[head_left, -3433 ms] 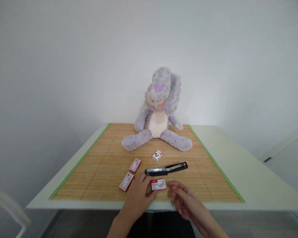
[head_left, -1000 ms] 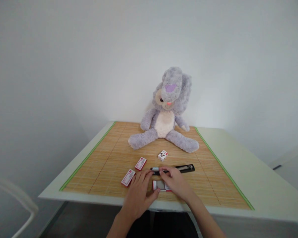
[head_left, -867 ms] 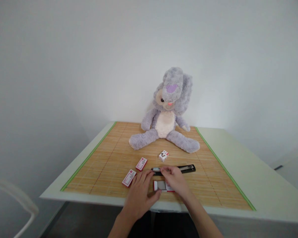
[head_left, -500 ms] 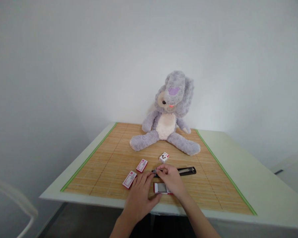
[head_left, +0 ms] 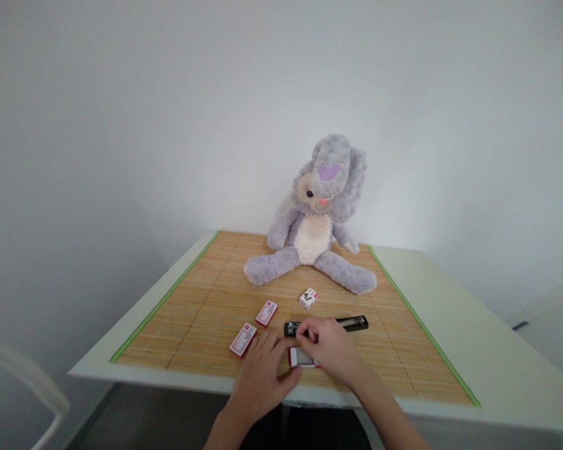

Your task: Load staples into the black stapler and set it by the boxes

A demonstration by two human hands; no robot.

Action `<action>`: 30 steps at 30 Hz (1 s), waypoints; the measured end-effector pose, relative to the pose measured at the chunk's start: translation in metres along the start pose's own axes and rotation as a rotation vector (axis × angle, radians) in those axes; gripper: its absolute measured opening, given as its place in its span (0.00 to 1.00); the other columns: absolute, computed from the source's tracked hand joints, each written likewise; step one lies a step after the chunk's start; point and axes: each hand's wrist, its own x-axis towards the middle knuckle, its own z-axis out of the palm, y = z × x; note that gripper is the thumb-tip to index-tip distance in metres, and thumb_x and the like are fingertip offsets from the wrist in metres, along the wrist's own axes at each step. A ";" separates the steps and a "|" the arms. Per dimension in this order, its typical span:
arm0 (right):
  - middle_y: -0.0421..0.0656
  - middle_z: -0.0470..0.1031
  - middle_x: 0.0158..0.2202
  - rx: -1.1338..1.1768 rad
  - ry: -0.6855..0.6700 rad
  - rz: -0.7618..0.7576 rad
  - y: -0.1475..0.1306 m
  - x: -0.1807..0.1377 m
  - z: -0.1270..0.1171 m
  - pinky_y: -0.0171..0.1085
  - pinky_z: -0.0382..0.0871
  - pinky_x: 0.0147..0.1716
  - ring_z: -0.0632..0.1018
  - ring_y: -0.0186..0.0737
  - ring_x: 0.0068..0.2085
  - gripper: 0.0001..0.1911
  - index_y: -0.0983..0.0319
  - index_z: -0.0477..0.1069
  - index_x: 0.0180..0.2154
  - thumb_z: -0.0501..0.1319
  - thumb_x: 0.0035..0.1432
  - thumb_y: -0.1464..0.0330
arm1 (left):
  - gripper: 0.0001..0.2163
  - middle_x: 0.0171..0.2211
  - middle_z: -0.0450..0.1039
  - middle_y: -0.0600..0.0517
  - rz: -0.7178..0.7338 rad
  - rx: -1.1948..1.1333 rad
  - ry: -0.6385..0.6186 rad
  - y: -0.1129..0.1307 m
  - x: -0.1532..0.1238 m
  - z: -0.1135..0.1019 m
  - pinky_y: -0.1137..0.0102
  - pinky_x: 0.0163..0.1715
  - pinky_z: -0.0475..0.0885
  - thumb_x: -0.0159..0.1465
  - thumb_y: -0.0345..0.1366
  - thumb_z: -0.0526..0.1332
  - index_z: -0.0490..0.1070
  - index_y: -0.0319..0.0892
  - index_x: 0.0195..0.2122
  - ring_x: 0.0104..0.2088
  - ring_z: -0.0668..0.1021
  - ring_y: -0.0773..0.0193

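At the near edge of the bench [head_left: 473, 325], the left hand [head_left: 261, 369] lies flat on the bamboo mat [head_left: 206, 300], with its fingers spread and loose, so its grip is open and it holds nothing. Its fingertips are just beside the left end of the opened staple box [head_left: 299, 357], which lies on the mat near the front edge; if they touch the box, I cannot tell. The right hand [head_left: 328, 350] is over the right part of this box and covers it partly. Its fingers are bent and pinched together at the left part of the black stapler [head_left: 351, 323], but whether this grip is closed on something small is too small to see.

The stapler lies flat just behind the box, long side going left to right, opened out, with its metal part visible on the right.

To the left of the hands lie two closed red and white boxes: one box [head_left: 243, 339] close to the left hand, and a second box [head_left: 267, 313] a little farther. Behind the stapler stands a small white box [head_left: 308, 298]. At the far side of the mat a grey plush rabbit [head_left: 316, 219] sits against the white wall, legs spread forward.
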 end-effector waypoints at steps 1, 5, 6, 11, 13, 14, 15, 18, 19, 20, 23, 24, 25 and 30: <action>0.36 0.73 0.22 -0.032 -0.044 -0.013 0.000 -0.004 -0.001 0.34 0.52 0.28 0.69 0.34 0.25 0.06 0.56 0.80 0.33 0.63 0.59 0.67 | 0.16 0.48 0.72 0.50 0.002 -0.010 -0.009 0.000 0.001 -0.001 0.57 0.55 0.67 0.63 0.40 0.67 0.72 0.54 0.52 0.52 0.73 0.51; 0.38 0.76 0.24 -0.124 -0.129 -0.038 0.001 -0.012 0.004 0.35 0.52 0.29 0.70 0.35 0.26 0.07 0.56 0.82 0.32 0.64 0.57 0.69 | 0.12 0.47 0.74 0.51 -0.011 -0.048 -0.024 -0.002 0.005 -0.002 0.59 0.52 0.67 0.64 0.41 0.67 0.74 0.52 0.48 0.50 0.74 0.53; 0.38 0.77 0.24 -0.138 -0.140 -0.042 0.002 -0.012 0.006 0.35 0.52 0.29 0.70 0.35 0.26 0.07 0.56 0.82 0.33 0.64 0.57 0.69 | 0.11 0.46 0.74 0.51 -0.014 -0.054 -0.029 -0.002 0.005 -0.002 0.59 0.51 0.67 0.64 0.42 0.67 0.74 0.52 0.47 0.50 0.74 0.53; 0.37 0.78 0.26 -0.155 -0.203 -0.024 0.006 -0.010 0.011 0.34 0.54 0.30 0.71 0.34 0.28 0.07 0.55 0.83 0.35 0.65 0.56 0.69 | 0.12 0.46 0.75 0.51 -0.015 -0.060 -0.037 -0.007 0.006 0.001 0.60 0.50 0.66 0.63 0.44 0.68 0.75 0.51 0.47 0.49 0.74 0.53; 0.37 0.78 0.27 -0.159 -0.222 -0.016 0.007 -0.010 0.009 0.33 0.54 0.30 0.71 0.34 0.28 0.07 0.55 0.83 0.35 0.66 0.56 0.69 | 0.12 0.46 0.75 0.51 -0.016 -0.062 -0.039 -0.009 0.006 0.002 0.61 0.50 0.66 0.64 0.45 0.68 0.75 0.51 0.47 0.49 0.74 0.53; 0.37 0.78 0.27 -0.161 -0.227 -0.016 0.008 -0.010 0.008 0.33 0.54 0.30 0.71 0.34 0.28 0.07 0.55 0.83 0.35 0.66 0.56 0.68 | 0.12 0.46 0.75 0.51 -0.018 -0.066 -0.040 -0.010 0.006 0.002 0.61 0.50 0.66 0.64 0.45 0.68 0.75 0.51 0.47 0.49 0.74 0.54; 0.37 0.78 0.26 -0.164 -0.230 -0.016 0.008 -0.010 0.007 0.33 0.54 0.30 0.71 0.34 0.28 0.07 0.55 0.83 0.35 0.66 0.56 0.68 | 0.12 0.46 0.75 0.52 -0.020 -0.069 -0.040 -0.010 0.006 0.003 0.62 0.49 0.66 0.64 0.45 0.68 0.75 0.51 0.46 0.49 0.74 0.54; 0.37 0.78 0.27 -0.169 -0.232 -0.017 0.007 -0.010 0.005 0.33 0.54 0.30 0.71 0.34 0.28 0.07 0.55 0.84 0.35 0.66 0.56 0.68 | 0.13 0.46 0.75 0.53 -0.033 -0.073 -0.044 -0.011 0.006 0.003 0.62 0.49 0.65 0.63 0.45 0.69 0.75 0.52 0.47 0.49 0.74 0.54; 0.37 0.78 0.27 -0.163 -0.234 -0.018 0.007 -0.010 0.005 0.33 0.54 0.30 0.71 0.34 0.28 0.07 0.55 0.84 0.35 0.66 0.56 0.69 | 0.13 0.46 0.75 0.53 -0.036 -0.071 -0.046 -0.011 0.007 0.003 0.62 0.50 0.65 0.62 0.44 0.69 0.75 0.52 0.47 0.49 0.74 0.55; 0.37 0.78 0.26 -0.156 -0.239 -0.017 0.008 -0.010 0.004 0.33 0.54 0.29 0.71 0.34 0.27 0.08 0.55 0.84 0.36 0.65 0.56 0.69 | 0.13 0.46 0.75 0.53 -0.038 -0.068 -0.048 -0.011 0.007 0.003 0.62 0.50 0.65 0.62 0.44 0.70 0.75 0.52 0.47 0.49 0.74 0.55; 0.37 0.77 0.26 -0.125 -0.244 0.005 0.011 -0.012 0.000 0.34 0.54 0.29 0.71 0.34 0.27 0.09 0.55 0.83 0.38 0.65 0.57 0.69 | 0.13 0.46 0.75 0.53 -0.042 -0.063 -0.051 -0.011 0.007 0.003 0.62 0.50 0.65 0.62 0.44 0.69 0.76 0.52 0.47 0.49 0.74 0.55; 0.37 0.77 0.26 -0.117 -0.235 0.013 0.014 -0.014 -0.003 0.34 0.54 0.29 0.72 0.34 0.27 0.09 0.55 0.83 0.39 0.65 0.57 0.68 | 0.13 0.46 0.75 0.53 -0.043 -0.062 -0.051 -0.011 0.007 0.004 0.63 0.50 0.65 0.62 0.44 0.69 0.76 0.52 0.47 0.49 0.74 0.55; 0.37 0.77 0.26 -0.109 -0.224 0.018 0.017 -0.016 -0.006 0.34 0.54 0.29 0.73 0.34 0.28 0.09 0.54 0.83 0.39 0.65 0.57 0.68 | 0.13 0.46 0.75 0.53 -0.046 -0.062 -0.048 -0.011 0.007 0.004 0.63 0.50 0.65 0.62 0.44 0.69 0.76 0.52 0.47 0.49 0.74 0.55; 0.37 0.77 0.29 -0.090 -0.160 0.092 0.045 -0.036 -0.027 0.33 0.57 0.30 0.75 0.36 0.30 0.15 0.55 0.80 0.48 0.67 0.57 0.64 | 0.13 0.45 0.75 0.53 -0.063 -0.078 -0.048 -0.011 0.006 0.003 0.63 0.50 0.66 0.62 0.45 0.69 0.76 0.52 0.47 0.49 0.75 0.55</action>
